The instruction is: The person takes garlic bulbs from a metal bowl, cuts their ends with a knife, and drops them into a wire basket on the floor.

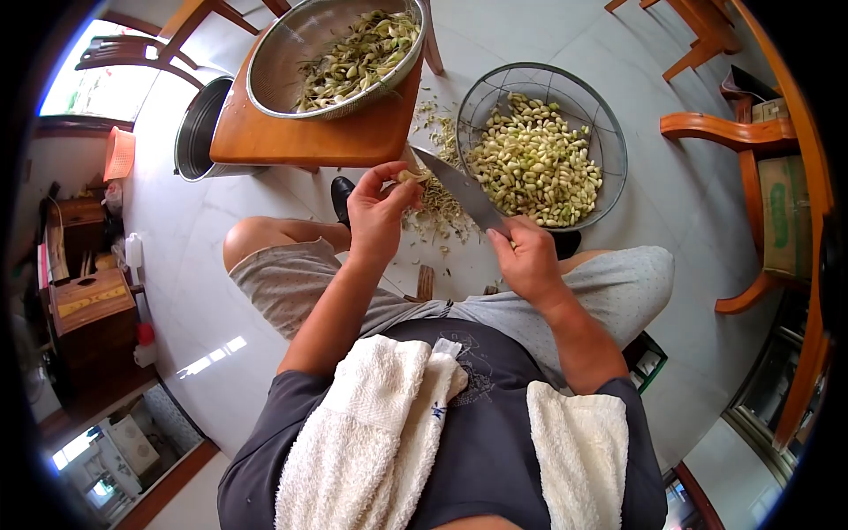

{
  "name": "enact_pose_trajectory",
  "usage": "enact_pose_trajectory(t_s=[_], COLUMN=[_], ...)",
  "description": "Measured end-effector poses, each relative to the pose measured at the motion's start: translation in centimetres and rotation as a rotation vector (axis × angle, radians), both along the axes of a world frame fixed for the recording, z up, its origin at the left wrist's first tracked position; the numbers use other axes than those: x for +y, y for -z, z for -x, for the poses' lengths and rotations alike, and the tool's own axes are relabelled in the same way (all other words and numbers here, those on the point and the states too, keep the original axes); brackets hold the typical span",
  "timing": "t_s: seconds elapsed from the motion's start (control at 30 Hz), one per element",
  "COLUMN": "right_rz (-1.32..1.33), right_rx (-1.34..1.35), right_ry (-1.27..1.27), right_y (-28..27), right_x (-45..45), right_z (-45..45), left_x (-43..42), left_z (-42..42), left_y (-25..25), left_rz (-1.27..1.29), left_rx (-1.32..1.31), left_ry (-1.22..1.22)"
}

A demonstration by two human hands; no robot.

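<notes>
Knife aslant in right hand — left hand in pinch

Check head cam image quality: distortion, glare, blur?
Head view: strong fisheye, black corners, lines bowing toward the edges; head view, upper left: window blown out; head view, lower left: bright glare patches on the floor; head view, centre: knife, left hand and right hand look reasonably sharp, no obvious motion blur.

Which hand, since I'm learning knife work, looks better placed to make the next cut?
Probably the right hand: it grips the knife, whose blade lies close to the left hand, which holds a small pale piece.
</notes>
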State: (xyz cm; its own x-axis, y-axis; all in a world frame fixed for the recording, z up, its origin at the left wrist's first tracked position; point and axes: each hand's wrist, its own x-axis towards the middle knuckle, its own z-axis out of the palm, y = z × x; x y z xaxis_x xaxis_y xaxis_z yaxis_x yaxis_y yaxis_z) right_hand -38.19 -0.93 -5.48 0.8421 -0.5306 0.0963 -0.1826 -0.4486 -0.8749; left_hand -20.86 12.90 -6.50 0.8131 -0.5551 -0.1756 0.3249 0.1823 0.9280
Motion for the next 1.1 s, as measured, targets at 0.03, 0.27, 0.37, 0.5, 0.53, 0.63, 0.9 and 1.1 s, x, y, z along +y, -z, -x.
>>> enact_pose_trajectory(t_s=[0.03,0.27,0.37,0.5,0.53,0.63,0.9,1.1], right_rz=[0.008,0.185,0.248,0.304,0.299,0.266,0.222,-0.085], right_rx=[0.006,0.059,0.081,0.055,0.053,0.060,0.534,0.392], right_ry=[-0.003,0.002,-0.014,-0.019,-0.023,-0.030,-0.060,0.158], right_y=[0.0,0.1,0.0,0.2,0.3,0.4,3.5,1.6], right_x=[0.2,0.8,0.9,0.9,1.0,1.0,-1.0,-2.0], right_z=[0.0,-0.1,-0.1,-0.3,-0.3,-0.3,0.9,-0.1], left_x=[-0.1,-0.5,-0.3,0.0,0.0,0.2,0.5,-1.5], left_z=[0.1,0.7,0.6,0.6,0.5,0.5,-0.3,0.3], left_y=[-0.1,0.0,0.3,0.5,0.6,0.6,0.1,0.1], left_rz=[-0.013,-0.063,-0.058,-0.083,-0.081,-0.057,0.052,0.051], left_rx=[-0.024,-0.127,-0.136,-0.152,-0.144,-0.123,-0.066,0.103], left_ry=[-0.006,-0.036,-0.032,-0.046,-0.045,-0.036,0.013,0.101])
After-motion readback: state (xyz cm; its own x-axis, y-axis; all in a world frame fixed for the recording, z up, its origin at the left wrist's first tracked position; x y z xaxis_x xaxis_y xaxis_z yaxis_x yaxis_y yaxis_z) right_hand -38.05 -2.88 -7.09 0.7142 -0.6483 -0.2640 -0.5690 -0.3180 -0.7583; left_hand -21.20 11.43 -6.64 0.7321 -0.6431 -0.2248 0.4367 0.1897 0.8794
